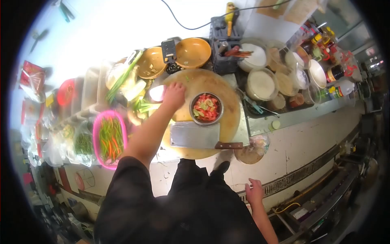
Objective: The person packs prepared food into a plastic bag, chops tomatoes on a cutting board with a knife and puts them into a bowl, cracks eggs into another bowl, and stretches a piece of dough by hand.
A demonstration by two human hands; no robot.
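My left hand (174, 95) reaches over the left edge of a round wooden chopping board (229, 91), beside a small white and pink object (157, 93); whether its fingers grip anything is hidden. To its right, a metal bowl (206, 108) of chopped red and pale green pieces stands on the board. A cleaver (195, 135) lies flat near the board's front, handle pointing right. My right hand (254, 192) hangs low at the right, away from the board, its fingers partly spread and holding nothing visible.
Two orange-brown bowls (193, 53) and a knife rack (227, 61) stand behind the board. Green onions (126, 77) and a pink basket of peppers (110, 139) are on the left. Seasoning tubs (261, 84) and scissors (254, 105) lie to the right.
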